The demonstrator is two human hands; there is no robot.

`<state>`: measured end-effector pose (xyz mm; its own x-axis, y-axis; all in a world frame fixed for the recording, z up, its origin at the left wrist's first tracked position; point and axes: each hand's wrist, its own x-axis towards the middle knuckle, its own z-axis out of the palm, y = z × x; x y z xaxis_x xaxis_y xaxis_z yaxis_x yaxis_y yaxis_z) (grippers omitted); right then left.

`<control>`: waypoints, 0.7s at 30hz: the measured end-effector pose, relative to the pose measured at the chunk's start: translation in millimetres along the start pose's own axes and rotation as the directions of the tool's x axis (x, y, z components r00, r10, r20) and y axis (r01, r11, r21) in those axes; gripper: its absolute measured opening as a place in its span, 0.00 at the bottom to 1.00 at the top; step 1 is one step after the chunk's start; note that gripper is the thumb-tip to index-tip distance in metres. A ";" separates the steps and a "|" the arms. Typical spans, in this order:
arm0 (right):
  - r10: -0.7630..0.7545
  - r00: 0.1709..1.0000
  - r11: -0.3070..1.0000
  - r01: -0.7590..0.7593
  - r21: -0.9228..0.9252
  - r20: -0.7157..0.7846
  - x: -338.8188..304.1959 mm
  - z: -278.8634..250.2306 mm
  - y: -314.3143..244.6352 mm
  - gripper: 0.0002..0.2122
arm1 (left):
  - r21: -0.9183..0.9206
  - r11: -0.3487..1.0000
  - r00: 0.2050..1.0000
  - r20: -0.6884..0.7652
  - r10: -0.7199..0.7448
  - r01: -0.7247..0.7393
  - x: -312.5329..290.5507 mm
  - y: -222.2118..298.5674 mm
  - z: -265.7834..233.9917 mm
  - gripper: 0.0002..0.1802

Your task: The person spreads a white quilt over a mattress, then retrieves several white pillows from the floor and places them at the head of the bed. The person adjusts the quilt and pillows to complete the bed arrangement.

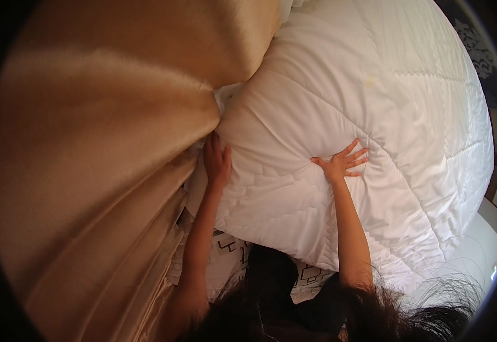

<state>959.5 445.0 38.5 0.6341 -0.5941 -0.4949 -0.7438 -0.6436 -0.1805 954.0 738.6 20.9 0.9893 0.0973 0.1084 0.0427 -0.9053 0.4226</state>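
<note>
A white quilted comforter [294, 119] with stitched seams spreads over the middle and right of the view, creased under my hands. My right hand [342, 162] presses flat on top of it, fingers spread wide. At the comforter's left edge, beside the gold-brown curtain [100, 131], lies my left hand [217, 162]. Its fingers point away from me along the edge and look stretched out; the fingertips reach near the curtain's fold and are partly in shadow.
Hanging folds of the curtain fill the whole left side. Below the comforter, close to my body, shows a white sheet [225, 251] with a dark geometric pattern. A dark patterned surface [476, 48] stands at the far right, and a pale rounded edge [490, 233] lies below it.
</note>
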 end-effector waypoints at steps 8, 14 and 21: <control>-0.029 1.000 1.000 0.028 0.005 0.013 -2.2 2.3 -6.8 0.64 | 0.021 0.975 0.901 0.379 -0.212 0.220 86.6 -111.2 34.6 0.24; -0.049 0.999 0.998 0.048 0.048 0.020 -1.7 -1.1 1.8 0.64 | 0.042 0.959 0.924 0.261 -0.280 0.279 38.3 -89.8 15.6 0.27; -0.139 0.983 0.974 0.114 0.198 0.118 0.3 -21.8 17.9 0.64 | 0.335 0.942 0.941 0.322 -0.100 -0.014 -150.3 109.8 -13.0 0.45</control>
<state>950.9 422.8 53.6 0.7018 -0.4380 -0.5618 -0.6940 -0.5982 -0.4005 808.2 630.0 62.8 0.9718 0.0492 -0.2304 0.0730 -0.9927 0.0956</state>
